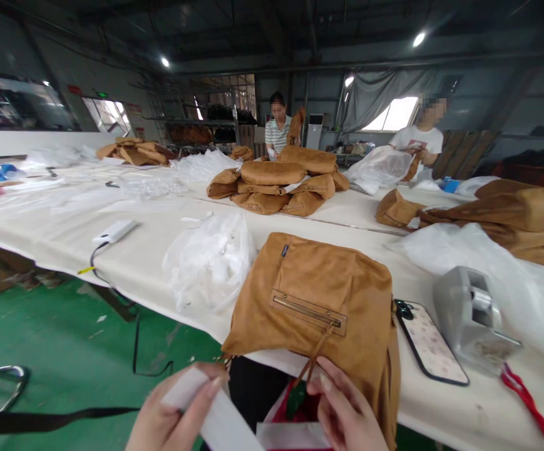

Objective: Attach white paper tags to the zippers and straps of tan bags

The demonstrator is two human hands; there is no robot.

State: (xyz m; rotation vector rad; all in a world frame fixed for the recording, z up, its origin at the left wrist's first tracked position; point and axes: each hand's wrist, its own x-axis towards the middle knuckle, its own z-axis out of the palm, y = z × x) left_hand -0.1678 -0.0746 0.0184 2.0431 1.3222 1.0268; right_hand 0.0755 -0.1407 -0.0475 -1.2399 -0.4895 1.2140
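A tan suede-like bag point(318, 282) lies at the table's front edge, its brass zip point(302, 311) facing up and a small dark label near its top. My left hand point(182, 407) is closed, thumb pressed on a folded white paper strip point(227, 416) below the bag's left corner. At the bag's lower edge, my right hand point(347, 407) pinches the end of the brown zip-pull cord point(319, 349). Just under those fingers shows a dark green piece point(296, 399), with red material and another white strip point(293, 435) below; what they belong to is unclear.
A crumpled clear plastic bag point(210, 260) lies left of the tan bag. To its right are a phone point(434, 341), a grey tape dispenser point(469, 313) and a red strap point(532, 401). Stacked brown bags point(276, 181) stand further back. Two people work across the table.
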